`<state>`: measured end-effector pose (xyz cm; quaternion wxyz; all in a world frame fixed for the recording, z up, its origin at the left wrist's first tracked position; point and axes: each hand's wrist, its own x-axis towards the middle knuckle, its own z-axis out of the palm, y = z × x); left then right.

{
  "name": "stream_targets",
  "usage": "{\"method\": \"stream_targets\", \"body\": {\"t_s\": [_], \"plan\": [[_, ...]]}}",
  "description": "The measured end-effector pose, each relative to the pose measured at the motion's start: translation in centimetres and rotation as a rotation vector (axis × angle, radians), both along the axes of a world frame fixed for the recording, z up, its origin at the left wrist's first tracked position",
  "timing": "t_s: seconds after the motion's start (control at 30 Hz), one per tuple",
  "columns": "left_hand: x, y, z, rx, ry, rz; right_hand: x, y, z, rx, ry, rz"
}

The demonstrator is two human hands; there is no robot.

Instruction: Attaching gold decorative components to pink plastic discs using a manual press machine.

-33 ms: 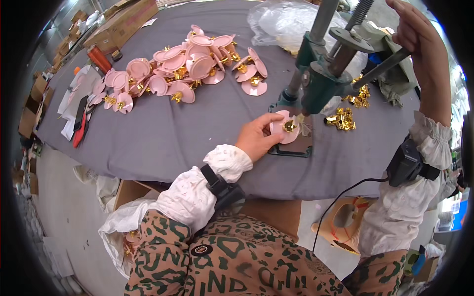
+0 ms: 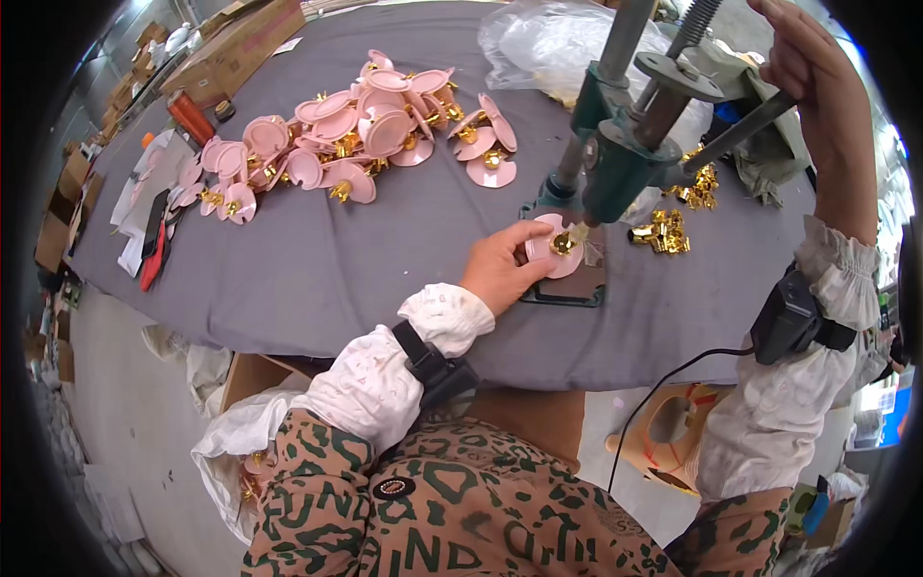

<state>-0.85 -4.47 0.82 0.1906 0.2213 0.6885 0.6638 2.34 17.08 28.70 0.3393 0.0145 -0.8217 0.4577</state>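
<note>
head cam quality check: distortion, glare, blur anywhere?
Head view: heavy fisheye, with the grey table edge bowing and a black vignette at the corners. Lighting is soft and even, shadows faint. Mild glare on the clear plastic bag. Left hand, pink disc and press are sharp; right hand near the rim is stretched.

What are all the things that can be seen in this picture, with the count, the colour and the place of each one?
pink disc under the press: one, pink with a gold fitting, on the press base, held by the left hand
hand press: one, green and grey, right of centre on the table
table cover: one, grey, over the whole table
pile of pink discs: many, pink with gold fittings, far left of the press
gold fittings: two small heaps, gold, right of the press
plastic bag: one, clear, far edge
cardboard box: one, brown, far left corner
left hand: grip on the disc
right hand: on the press lever
</note>
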Motion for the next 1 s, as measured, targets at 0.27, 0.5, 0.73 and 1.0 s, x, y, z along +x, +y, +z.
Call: {"method": "stream_targets", "body": {"t_s": [0.27, 0.5, 0.73, 1.0], "plan": [[-0.3, 4.1, -1.6, -0.288, 0.584, 0.295, -1.9, -1.0, 0.9, -0.082, 0.006, -0.016], [-0.1, 4.9, -1.0, -0.339, 0.658, 0.294, -0.9, 5.9, 0.8, -0.102, 0.018, 0.139], [-0.5, 4.6, -1.1, -0.214, 0.683, 0.255, 15.5, -2.6, -20.7, 0.494, 0.300, 0.007], [-1.1, 3.0, -2.1, -0.173, 0.738, 0.286, 8.7, 0.2, -6.1, 0.058, -0.012, -0.102]]}}
